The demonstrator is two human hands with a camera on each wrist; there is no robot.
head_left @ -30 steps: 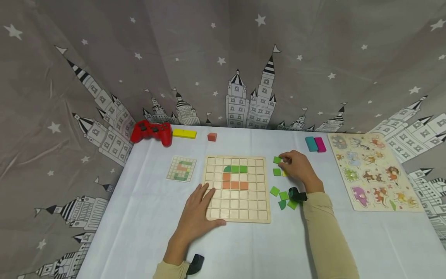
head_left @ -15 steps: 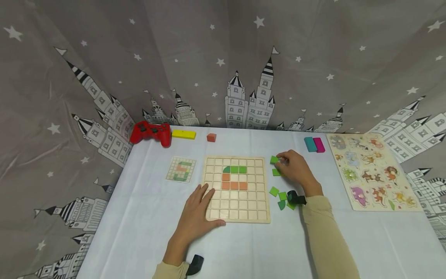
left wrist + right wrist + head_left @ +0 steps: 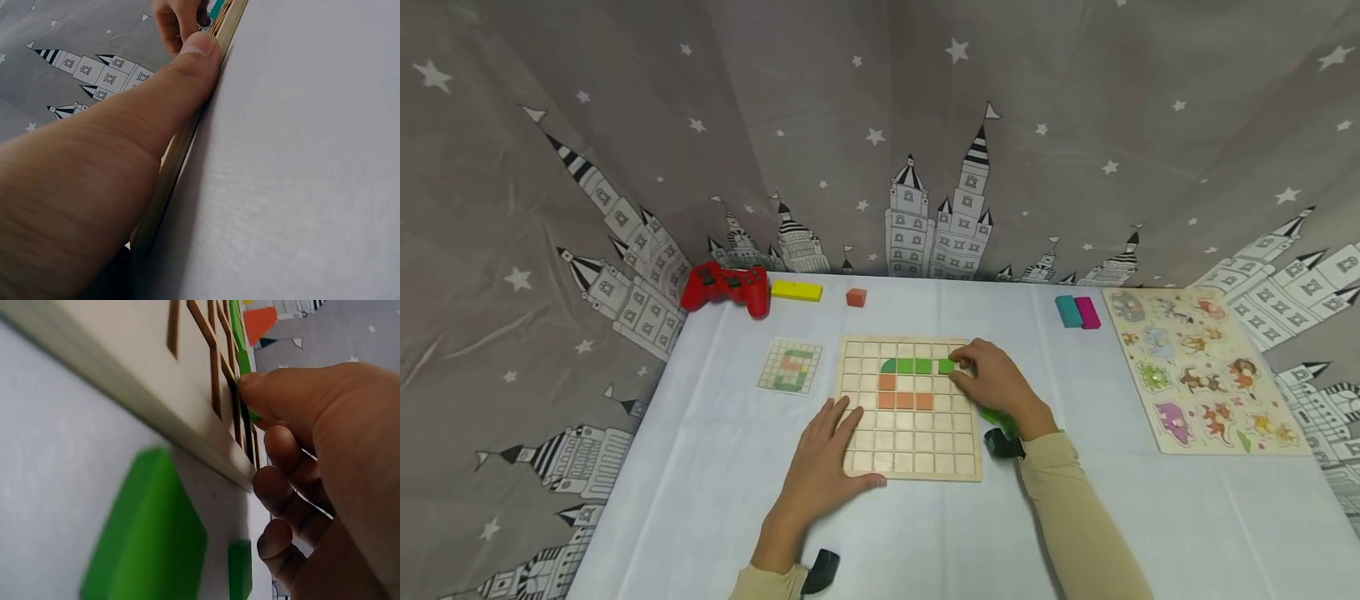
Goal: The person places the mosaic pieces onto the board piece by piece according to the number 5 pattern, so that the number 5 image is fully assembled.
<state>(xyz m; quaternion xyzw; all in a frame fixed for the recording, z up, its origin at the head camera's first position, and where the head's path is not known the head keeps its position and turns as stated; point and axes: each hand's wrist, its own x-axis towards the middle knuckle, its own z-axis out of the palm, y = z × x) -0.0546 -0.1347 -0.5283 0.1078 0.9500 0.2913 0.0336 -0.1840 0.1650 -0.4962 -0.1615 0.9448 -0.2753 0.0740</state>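
A wooden grid board point(image 3: 917, 458) lies before me. In its upper part sit a dark green curved tile point(image 3: 889, 367), two green square tiles point(image 3: 914, 367) in a row, and several orange square tiles point(image 3: 906, 401) below. My right hand point(image 3: 1000, 392) pinches another green square tile point(image 3: 946, 367) between thumb and fingertips, just right of that row. The right wrist view shows this held tile point(image 3: 244, 362) close over the grid. My left hand point(image 3: 820, 467) rests spread at the board's near left corner, its thumb point(image 3: 200, 45) along the front edge.
Loose green tiles point(image 3: 997, 419) lie right of the board, partly hidden by my right wrist. A printed pattern card point(image 3: 790, 367) lies left. Behind are a red game controller point(image 3: 727, 287), yellow block point(image 3: 797, 291), orange cube point(image 3: 856, 297), teal and magenta blocks point(image 3: 1078, 312). An animal puzzle point(image 3: 1206, 371) lies right.
My right hand has picked up a green square tile from the table right of the board and moved left with it over the board's upper right. The left hand has stayed put.
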